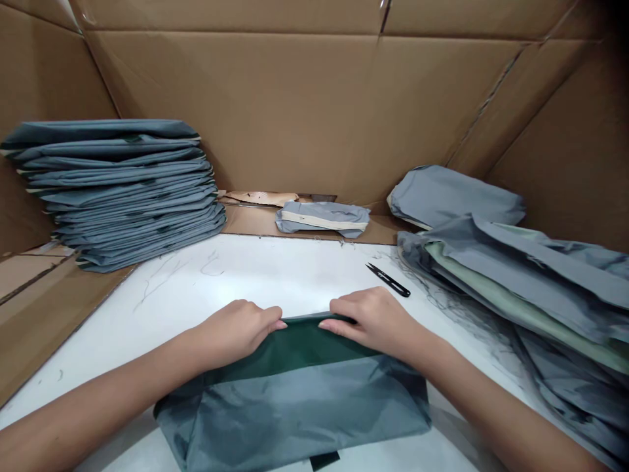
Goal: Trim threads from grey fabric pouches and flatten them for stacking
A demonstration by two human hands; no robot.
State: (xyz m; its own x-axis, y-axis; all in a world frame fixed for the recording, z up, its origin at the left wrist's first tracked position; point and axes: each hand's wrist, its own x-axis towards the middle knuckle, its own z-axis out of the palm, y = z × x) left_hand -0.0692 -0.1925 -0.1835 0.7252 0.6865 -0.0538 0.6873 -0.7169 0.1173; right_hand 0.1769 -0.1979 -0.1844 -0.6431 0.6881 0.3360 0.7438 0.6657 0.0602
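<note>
A grey-blue fabric bag (304, 410) with a dark green band along its far edge lies in front of me on the white tabletop. My left hand (240, 331) pinches the green edge left of its middle, thumb pressed against the curled fingers. On the same edge, a short way to the right, my right hand (366, 321) grips the cloth between thumb and fingers. The stretch of edge between the two hands looks fairly straight. Black thread snips (388, 280) lie on the table just beyond my right hand, touched by neither hand.
A tall stack of folded grey-blue fabric pieces (132, 196) stands at the left. Grey and pale green fabric pieces (531, 275) are heaped at the right. A small zippered pouch (322, 218) lies at the back. Cardboard walls (295, 98) enclose the table; loose threads litter it.
</note>
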